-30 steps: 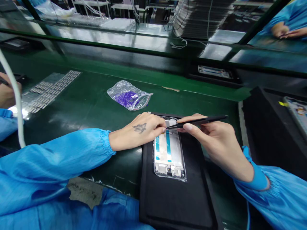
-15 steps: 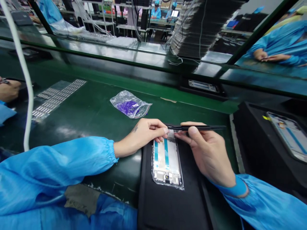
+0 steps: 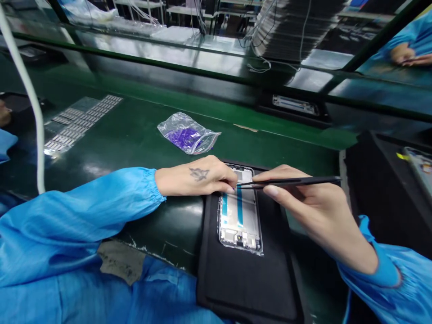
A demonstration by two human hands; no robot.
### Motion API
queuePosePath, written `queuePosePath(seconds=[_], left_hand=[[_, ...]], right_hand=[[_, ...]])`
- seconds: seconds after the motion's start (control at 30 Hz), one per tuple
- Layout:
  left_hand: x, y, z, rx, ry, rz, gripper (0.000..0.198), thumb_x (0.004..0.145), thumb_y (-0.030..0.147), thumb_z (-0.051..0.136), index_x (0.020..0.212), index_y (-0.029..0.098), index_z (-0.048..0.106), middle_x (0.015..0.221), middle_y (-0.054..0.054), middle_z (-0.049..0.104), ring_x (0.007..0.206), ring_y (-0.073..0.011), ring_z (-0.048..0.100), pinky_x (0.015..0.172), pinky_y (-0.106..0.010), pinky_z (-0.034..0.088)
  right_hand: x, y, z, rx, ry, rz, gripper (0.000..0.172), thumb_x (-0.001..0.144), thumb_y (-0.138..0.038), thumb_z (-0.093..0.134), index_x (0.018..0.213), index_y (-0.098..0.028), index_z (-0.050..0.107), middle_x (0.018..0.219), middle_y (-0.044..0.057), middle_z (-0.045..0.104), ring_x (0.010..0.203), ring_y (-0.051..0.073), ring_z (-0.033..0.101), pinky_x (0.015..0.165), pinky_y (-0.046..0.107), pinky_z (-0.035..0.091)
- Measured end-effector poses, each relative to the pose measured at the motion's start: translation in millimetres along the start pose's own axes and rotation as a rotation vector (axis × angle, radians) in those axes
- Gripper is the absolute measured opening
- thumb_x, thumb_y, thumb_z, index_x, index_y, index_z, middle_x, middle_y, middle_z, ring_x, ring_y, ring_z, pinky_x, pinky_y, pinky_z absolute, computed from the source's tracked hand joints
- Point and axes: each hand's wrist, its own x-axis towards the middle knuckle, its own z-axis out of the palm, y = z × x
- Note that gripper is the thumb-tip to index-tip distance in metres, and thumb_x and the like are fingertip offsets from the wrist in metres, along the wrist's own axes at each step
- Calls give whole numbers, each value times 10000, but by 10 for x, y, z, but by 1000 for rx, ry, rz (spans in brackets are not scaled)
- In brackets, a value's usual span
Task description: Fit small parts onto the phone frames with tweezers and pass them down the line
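A white phone frame [image 3: 240, 216] with two blue strips lies on a black tray [image 3: 246, 274]. My left hand [image 3: 199, 176] rests on the frame's upper left edge, fingers curled and pressed down on it. My right hand [image 3: 303, 202] pinches black tweezers [image 3: 290, 182] held level, their tip over the frame's top, close to my left fingertips. Whether the tip holds anything is too small to tell.
A clear bag of purple parts [image 3: 189, 133] lies on the green belt [image 3: 128, 139]. A sheet of small metal pieces [image 3: 81, 120] sits at the left beside a white cable [image 3: 29, 99]. Another black tray [image 3: 388, 189] with a frame is at the right. Other people's hands show at both edges.
The view has tipped down again. My left hand has turned flatter, knuckles up, on the frame's edge. The tweezers' tip stays at the frame's top.
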Motion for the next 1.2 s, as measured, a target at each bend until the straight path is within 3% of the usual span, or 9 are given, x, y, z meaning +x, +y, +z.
queuePosePath(seconds=[0.47,0.97,1.1,1.2], left_hand=[[15,52,-34,70,-116,10,203,987,186,576,811,130,662,732,-6,637,666,-120,571,661,-232,394],[6,54,-48,44,-154,-5,205,999,215,559,872,133,698,796,-24,693,705,-125,613,700,-226,422],[7,-4,-19,-19,-34,-10,204,990,258,577,909,143,724,825,-29,705,733,-129,628,700,-225,436],[35,-100,40,-309,116,-146,254,990,324,573,1014,133,739,826,-46,723,684,-123,644,640,-216,485]], right_hand=[[-32,1,-22,-97,-152,-101,163,918,-268,668,1062,-296,738,1036,-8,764,968,179,700,865,287,545],[-7,-59,-17,-72,-174,-104,144,909,-272,679,1034,-272,748,1012,-2,770,948,173,710,820,261,550],[2,-16,-4,-7,-61,-13,109,890,-292,696,955,-266,779,944,10,769,903,192,715,819,289,556],[22,100,41,248,81,198,143,887,-367,694,878,-254,782,892,15,761,850,199,724,803,317,585]])
